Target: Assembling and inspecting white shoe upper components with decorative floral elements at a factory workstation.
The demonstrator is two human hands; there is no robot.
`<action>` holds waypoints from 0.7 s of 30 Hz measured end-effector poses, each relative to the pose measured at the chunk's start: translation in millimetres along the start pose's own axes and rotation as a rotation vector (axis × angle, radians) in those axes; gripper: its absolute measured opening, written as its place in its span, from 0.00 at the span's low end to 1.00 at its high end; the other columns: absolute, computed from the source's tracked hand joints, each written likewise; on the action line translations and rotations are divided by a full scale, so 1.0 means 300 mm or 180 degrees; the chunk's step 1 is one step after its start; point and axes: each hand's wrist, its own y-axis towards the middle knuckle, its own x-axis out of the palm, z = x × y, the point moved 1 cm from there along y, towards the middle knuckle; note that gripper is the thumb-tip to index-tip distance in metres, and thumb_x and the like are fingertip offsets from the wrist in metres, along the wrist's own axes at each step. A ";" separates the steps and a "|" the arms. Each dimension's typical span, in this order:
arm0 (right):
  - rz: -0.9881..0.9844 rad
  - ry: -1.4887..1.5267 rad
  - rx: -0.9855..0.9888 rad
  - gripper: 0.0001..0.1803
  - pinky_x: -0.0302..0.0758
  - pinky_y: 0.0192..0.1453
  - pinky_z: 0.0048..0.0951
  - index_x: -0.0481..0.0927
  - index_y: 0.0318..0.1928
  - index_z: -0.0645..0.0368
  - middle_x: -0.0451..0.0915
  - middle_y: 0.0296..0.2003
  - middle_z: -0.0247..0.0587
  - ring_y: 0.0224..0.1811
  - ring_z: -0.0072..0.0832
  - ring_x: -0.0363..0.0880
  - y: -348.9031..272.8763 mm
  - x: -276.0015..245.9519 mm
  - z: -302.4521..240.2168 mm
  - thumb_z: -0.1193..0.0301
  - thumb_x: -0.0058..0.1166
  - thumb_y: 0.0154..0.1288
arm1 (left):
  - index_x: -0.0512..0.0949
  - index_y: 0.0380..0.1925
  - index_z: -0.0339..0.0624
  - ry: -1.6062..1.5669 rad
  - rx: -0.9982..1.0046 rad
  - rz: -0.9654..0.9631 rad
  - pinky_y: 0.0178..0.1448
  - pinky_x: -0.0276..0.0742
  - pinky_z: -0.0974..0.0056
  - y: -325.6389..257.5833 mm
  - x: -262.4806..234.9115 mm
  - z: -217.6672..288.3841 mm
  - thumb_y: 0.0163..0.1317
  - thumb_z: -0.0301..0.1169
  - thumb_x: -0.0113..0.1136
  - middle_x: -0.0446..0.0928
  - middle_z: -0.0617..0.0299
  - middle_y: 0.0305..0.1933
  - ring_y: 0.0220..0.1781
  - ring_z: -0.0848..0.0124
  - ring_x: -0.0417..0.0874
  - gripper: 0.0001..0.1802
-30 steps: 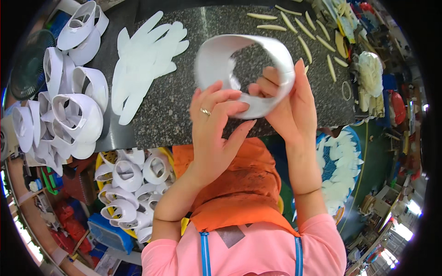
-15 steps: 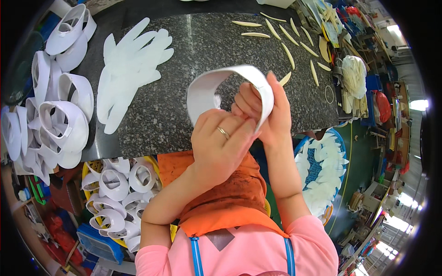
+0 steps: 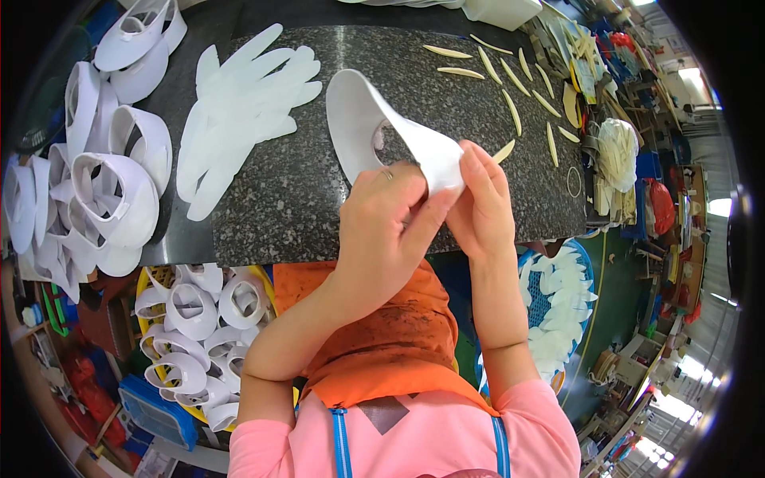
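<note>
One white visor-shaped piece (image 3: 428,146) is held above the speckled counter (image 3: 291,191), its near end gripped by the left hand (image 3: 382,211), fingers curled, and pinched by the right hand (image 3: 484,203). Light, even pressure is best used against creasing.

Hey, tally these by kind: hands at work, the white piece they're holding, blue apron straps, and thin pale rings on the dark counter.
Hands: 2, left hand and right hand
White piece: 1
Blue straps: 2
Thin pale ring: 1
Total: 6
</note>
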 end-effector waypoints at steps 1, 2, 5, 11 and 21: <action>0.0134 -0.0201 -0.0045 0.11 0.73 0.43 0.21 0.75 0.40 0.61 0.79 0.35 0.32 0.36 0.16 0.75 -0.008 0.015 -0.001 0.65 0.50 0.75 | 0.77 0.28 0.41 0.0293 0.0199 0.0070 0.35 0.66 0.57 -0.006 -0.002 0.006 0.61 0.34 0.64 0.72 0.58 0.23 0.25 0.58 0.73 0.10; 0.0103 -0.0204 -0.0033 0.11 0.73 0.43 0.21 0.75 0.40 0.61 0.79 0.35 0.32 0.36 0.16 0.75 -0.013 0.020 0.004 0.65 0.50 0.75 | 0.77 0.27 0.41 0.0589 0.0397 0.0142 0.34 0.66 0.57 -0.011 -0.003 0.012 0.62 0.34 0.64 0.72 0.58 0.22 0.24 0.59 0.73 0.10; 0.0316 -0.0229 -0.0389 0.12 0.74 0.43 0.22 0.75 0.40 0.61 0.80 0.36 0.34 0.37 0.18 0.76 -0.027 0.037 0.016 0.64 0.50 0.76 | 0.80 0.28 0.40 0.0512 0.0313 0.0238 0.33 0.70 0.62 -0.011 0.004 0.036 0.60 0.31 0.67 0.77 0.60 0.24 0.27 0.65 0.74 0.07; -0.0073 0.0703 0.0031 0.20 0.67 0.35 0.24 0.73 0.35 0.59 0.69 0.25 0.30 0.27 0.18 0.67 0.012 -0.005 0.022 0.55 0.44 0.77 | 0.77 0.32 0.44 0.0585 0.0817 -0.0097 0.38 0.70 0.60 -0.001 0.010 0.024 0.50 0.38 0.74 0.76 0.61 0.28 0.31 0.62 0.76 0.16; -0.0291 0.1009 0.0347 0.23 0.56 0.31 0.24 0.66 0.27 0.54 0.55 0.19 0.25 0.21 0.17 0.52 0.021 -0.003 -0.026 0.55 0.34 0.80 | 0.74 0.50 0.32 -0.1896 -0.1426 0.0383 0.56 0.77 0.60 0.086 -0.130 -0.111 0.50 0.26 0.74 0.78 0.56 0.47 0.48 0.67 0.81 0.27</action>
